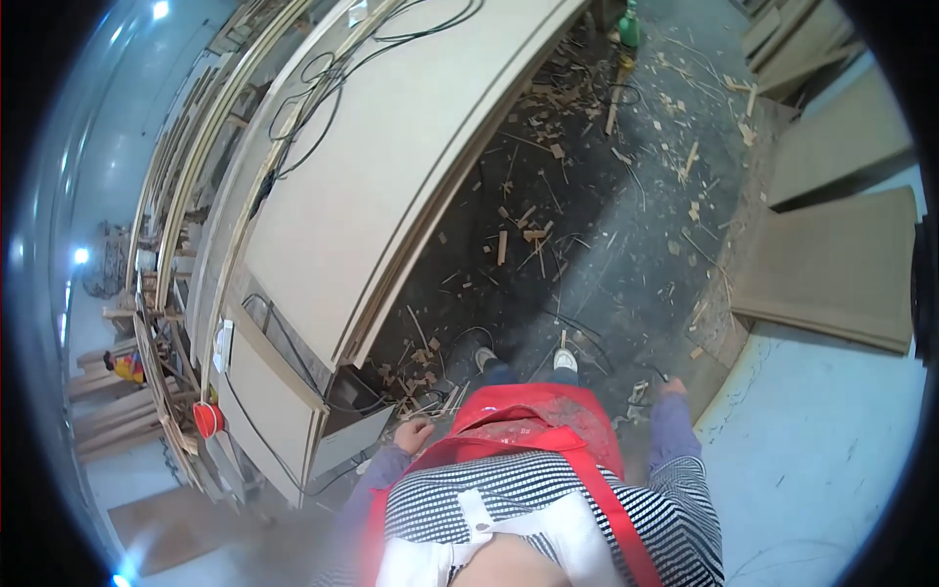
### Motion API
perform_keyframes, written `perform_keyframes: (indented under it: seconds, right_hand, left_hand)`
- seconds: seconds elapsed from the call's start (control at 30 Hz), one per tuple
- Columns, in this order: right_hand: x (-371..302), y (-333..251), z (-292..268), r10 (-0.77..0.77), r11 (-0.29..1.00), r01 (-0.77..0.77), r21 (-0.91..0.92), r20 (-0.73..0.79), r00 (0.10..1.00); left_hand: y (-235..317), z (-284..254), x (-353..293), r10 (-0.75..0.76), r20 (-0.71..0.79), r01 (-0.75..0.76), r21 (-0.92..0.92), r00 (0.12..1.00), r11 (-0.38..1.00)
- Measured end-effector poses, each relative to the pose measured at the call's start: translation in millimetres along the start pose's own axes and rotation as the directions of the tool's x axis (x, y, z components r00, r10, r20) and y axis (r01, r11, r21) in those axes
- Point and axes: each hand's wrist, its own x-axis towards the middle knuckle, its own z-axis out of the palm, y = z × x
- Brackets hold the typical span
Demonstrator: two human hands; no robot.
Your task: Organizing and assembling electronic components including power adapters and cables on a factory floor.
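Note:
My left hand (414,434) hangs beside the red apron (499,409), its fingers curled in, and nothing shows in them. Nearest to it is the low corner of a pale board box (354,438) beside the workbench. On my other side, my right hand (673,387) is lowered next to the apron with its fingers closed. A thin dark thing (662,375) juts from its fingertips, too small to name. Both forearms are in purple sleeves.
A long workbench topped with pale board (377,147) runs along the left, with black cables (337,73) on it. Wood offcuts (533,235) litter the dark floor. Stacked panels (831,264) stand at right, and a green bottle (628,27) is at the far end.

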Motion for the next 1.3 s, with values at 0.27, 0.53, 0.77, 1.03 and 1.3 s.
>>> perform_keyframes:
  seconds: [0.27, 0.53, 0.77, 1.03, 1.3]
  right_hand:
    - [-19.8, -38.0, -81.2, -0.081, 0.875, -0.021, -0.484, -0.19, 0.978]
    - [4.9, -279.3, 55.0, -0.321, 0.753, 0.369, -0.545, 0.185, 0.929]
    - [-143.5, -480.8, 161.4, -0.697, 0.134, 0.916, -0.379, 0.621, 0.358]
    - [-220.4, -545.4, 220.6, -0.855, 0.134, 0.984, 0.118, 0.516, 0.055]
    - [-132.1, -326.8, -25.3, -0.272, 0.735, 0.39, -0.555, 0.286, 0.919]
  left_hand:
    - [-160.2, 31.2, 0.5, -0.062, 0.061, 0.063, -0.022, 0.996, 0.998]
    - [-126.3, -90.6, 161.0, 0.005, -0.185, -0.05, -0.245, 0.983, 0.968]
    - [-163.5, -146.0, 179.9, -0.033, -0.192, -0.031, -0.324, 0.981, 0.946]
    - [-93.4, -163.6, 247.2, 0.229, -0.1, -0.249, -0.391, 0.968, 0.886]
    - [-12.8, -166.5, 310.9, 0.425, -0.068, -0.418, -0.375, 0.903, 0.827]
